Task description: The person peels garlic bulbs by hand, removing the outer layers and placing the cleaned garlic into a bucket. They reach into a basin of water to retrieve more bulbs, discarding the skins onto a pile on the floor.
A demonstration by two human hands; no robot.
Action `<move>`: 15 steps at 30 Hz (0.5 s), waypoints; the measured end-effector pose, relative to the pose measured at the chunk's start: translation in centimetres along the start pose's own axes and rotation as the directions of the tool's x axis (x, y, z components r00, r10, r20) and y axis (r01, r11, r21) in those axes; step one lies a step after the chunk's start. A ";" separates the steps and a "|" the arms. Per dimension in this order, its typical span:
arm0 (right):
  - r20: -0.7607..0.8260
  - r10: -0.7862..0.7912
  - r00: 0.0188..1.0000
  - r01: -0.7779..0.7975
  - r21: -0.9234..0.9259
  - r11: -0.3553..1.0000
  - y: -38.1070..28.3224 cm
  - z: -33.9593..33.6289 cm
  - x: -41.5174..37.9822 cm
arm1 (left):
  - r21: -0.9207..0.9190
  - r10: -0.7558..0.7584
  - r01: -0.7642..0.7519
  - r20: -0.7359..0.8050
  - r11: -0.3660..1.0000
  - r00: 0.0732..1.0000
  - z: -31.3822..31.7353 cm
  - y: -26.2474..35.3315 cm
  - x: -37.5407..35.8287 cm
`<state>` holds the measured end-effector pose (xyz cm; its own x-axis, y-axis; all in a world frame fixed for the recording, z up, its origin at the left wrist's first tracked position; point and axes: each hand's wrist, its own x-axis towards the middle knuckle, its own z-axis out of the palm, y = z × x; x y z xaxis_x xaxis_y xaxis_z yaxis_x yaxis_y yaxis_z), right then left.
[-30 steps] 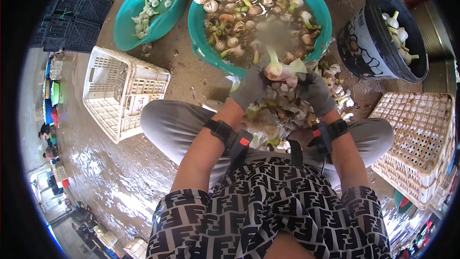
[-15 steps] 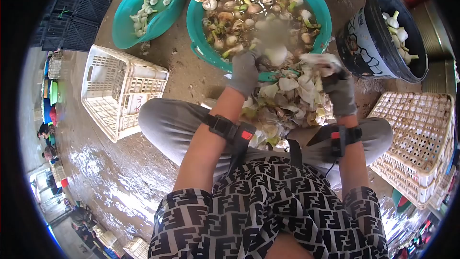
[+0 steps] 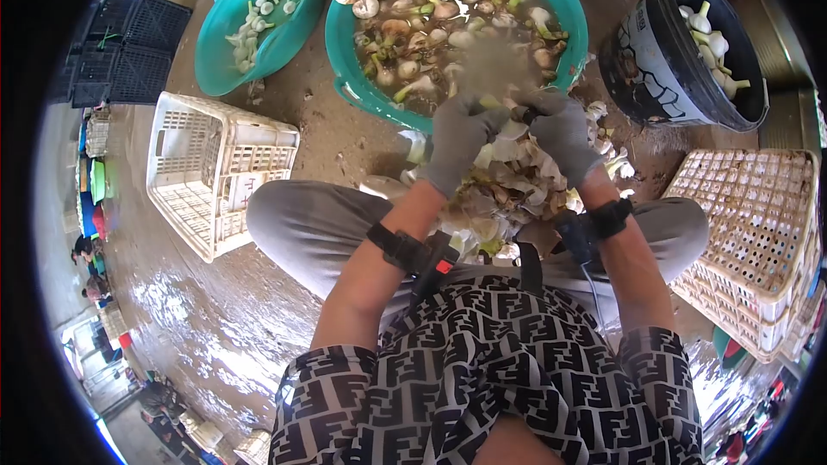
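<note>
Both my hands wear grey gloves and meet just above the near rim of a teal tub (image 3: 345, 96) full of garlic bulbs in murky water. My left hand (image 3: 458, 142) is closed on a garlic bulb, mostly hidden by the fingers; a yellowish-green bit of stem (image 3: 489, 102) shows. My right hand (image 3: 562, 136) is closed close beside it, with a small dark thing (image 3: 519, 114) at its fingertips that I cannot make out. Below them lies a heap of pale garlic skins (image 3: 508, 185) between my legs.
A smaller teal basin (image 3: 211, 60) with white bulbs stands at upper left. A black bucket (image 3: 633, 77) with trimmed garlic is at right. White plastic crates stand at left (image 3: 220, 194) and right (image 3: 732, 232). Black crates (image 3: 142, 69) are stacked far left. The floor looks wet.
My right hand has moved left, from beside the skin heap up to my left hand; the loose skin it held is gone from it. The white bulb in my left hand is now mostly covered.
</note>
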<state>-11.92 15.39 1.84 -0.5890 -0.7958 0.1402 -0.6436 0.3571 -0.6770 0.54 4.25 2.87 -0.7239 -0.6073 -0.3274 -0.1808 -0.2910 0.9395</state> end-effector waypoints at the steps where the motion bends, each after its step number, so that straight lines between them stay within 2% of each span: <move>1: 0.018 -0.029 0.999 0.030 -0.032 0.999 0.0 0.1 0.0 | -0.013 0.023 -0.023 -0.004 1.000 1.000 0.2 -0.4 0.0; 5: -0.001 -0.049 0.999 0.048 -0.180 0.983 1.0 0.5 -0.4 | 0.040 0.015 -0.017 0.056 0.999 0.998 -0.2 -0.7 -0.1; 7: -0.029 -0.081 0.996 0.073 -0.229 0.971 1.7 0.5 -0.8 | -0.050 0.065 -0.058 0.170 0.997 0.983 -0.8 -1.4 0.1; 11: 0.007 0.161 0.987 -0.158 -0.177 0.971 4.0 -0.8 -1.0 | -0.126 0.108 -0.076 0.271 0.989 0.957 -2.3 -0.4 0.1; 13: 0.074 0.288 0.955 -0.277 -0.132 0.952 4.6 -1.3 -0.9 | -0.108 0.057 -0.033 0.229 0.994 0.972 -2.4 0.1 0.1; 15: -0.046 0.064 0.997 -0.060 0.089 0.994 3.6 -0.9 -1.1 | -0.078 0.040 -0.026 0.184 0.997 0.982 -2.4 0.1 0.2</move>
<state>-14.02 17.98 -0.05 -0.6511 -0.7479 0.1293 -0.5611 0.3596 -0.7455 1.97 2.33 2.65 -0.8407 -0.4722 -0.2650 -0.1093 -0.3314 0.9371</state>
